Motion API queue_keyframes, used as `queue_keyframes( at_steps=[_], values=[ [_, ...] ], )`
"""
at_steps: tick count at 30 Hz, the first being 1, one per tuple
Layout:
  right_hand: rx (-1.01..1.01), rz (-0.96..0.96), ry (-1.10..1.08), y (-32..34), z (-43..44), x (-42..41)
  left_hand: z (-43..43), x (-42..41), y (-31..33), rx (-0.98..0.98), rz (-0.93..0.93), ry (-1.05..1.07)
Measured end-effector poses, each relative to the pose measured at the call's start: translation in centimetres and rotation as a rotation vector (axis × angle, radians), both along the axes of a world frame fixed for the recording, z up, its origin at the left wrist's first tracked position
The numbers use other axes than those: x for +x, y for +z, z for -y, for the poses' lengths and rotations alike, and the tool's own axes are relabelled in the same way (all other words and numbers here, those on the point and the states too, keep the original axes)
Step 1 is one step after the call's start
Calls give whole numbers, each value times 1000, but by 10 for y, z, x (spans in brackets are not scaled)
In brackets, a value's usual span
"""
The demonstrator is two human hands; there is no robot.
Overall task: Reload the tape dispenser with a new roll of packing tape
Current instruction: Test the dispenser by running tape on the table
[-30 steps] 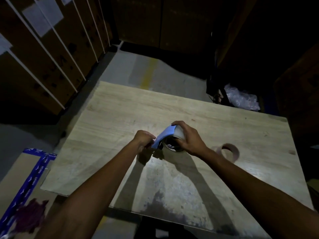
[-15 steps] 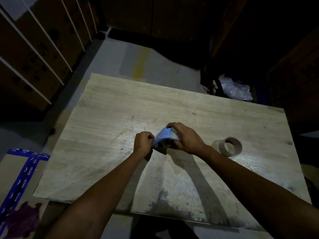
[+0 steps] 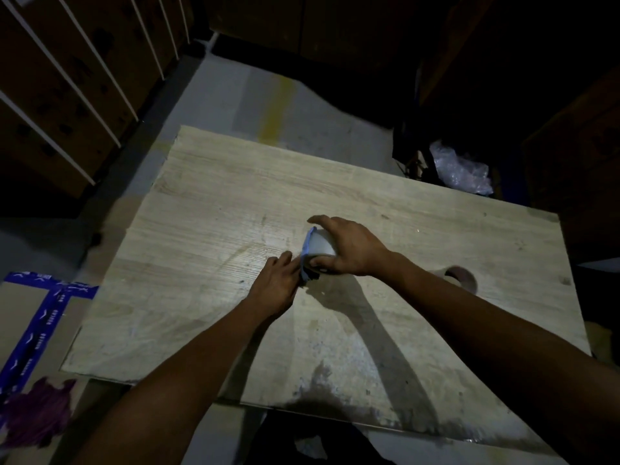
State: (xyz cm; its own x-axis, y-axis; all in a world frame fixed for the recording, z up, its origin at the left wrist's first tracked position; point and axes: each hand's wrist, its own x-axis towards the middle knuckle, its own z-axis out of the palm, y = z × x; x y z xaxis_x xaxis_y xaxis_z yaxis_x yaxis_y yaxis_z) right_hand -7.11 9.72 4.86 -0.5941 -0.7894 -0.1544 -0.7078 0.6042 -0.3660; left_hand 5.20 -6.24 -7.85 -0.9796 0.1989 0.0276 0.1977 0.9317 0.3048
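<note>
Wood table (image 3: 214,229): pale grained top, worn and stained dark along the near edge, lit from the head camera with dim surroundings.
Floor (image 3: 235,95): grey, with a faded yellow stripe beyond the table's far edge.
Cartons (image 3: 60,95): brown stacks bound with white straps, at far left.
Flat box (image 3: 20,317): lies on the floor at left, sealed with blue printed tape.
Plastic wrap (image 3: 459,171): crumpled clear sheet off the table's far right corner.
Right hand (image 3: 349,246): closed over the top of the tape roll, thumb at its near side, fingers reaching over the far side.
Left hand (image 3: 276,285): fingers pressed against the dispenser's near-left side; whether they pinch it is hard to tell.
Tape roll (image 3: 320,245): pale, near the table's middle, held under the right hand.
Dispenser (image 3: 307,253): blue piece curving along the roll's left side, touching it, with a dark part at its near end.
Empty core (image 3: 461,278): brown cardboard ring on the table to the right, partly hidden by the right forearm.
</note>
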Motion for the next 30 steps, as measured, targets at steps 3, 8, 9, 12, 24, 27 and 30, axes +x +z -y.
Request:
queue_keyframes(
  at_steps=[3,8,9,12,24,27,30],
  values=[
    [-25,54,-17,-1,5,2,4,8,0,-61,-10,-65],
    [31,49,18,-2,9,5,9,6,-6,-253,104,-140],
    [47,39,23,-1,9,4,10,6,-6,-271,105,-156],
    [90,12,18,2,9,1,10,3,-2,-307,69,-190],
    [160,24,-42,7,14,3,6,-3,16,-442,112,-218],
    [165,18,-25,6,14,6,2,-7,20,-469,155,-230],
    [133,106,-23,7,7,7,-1,-9,23,-476,185,-250]
  ],
)
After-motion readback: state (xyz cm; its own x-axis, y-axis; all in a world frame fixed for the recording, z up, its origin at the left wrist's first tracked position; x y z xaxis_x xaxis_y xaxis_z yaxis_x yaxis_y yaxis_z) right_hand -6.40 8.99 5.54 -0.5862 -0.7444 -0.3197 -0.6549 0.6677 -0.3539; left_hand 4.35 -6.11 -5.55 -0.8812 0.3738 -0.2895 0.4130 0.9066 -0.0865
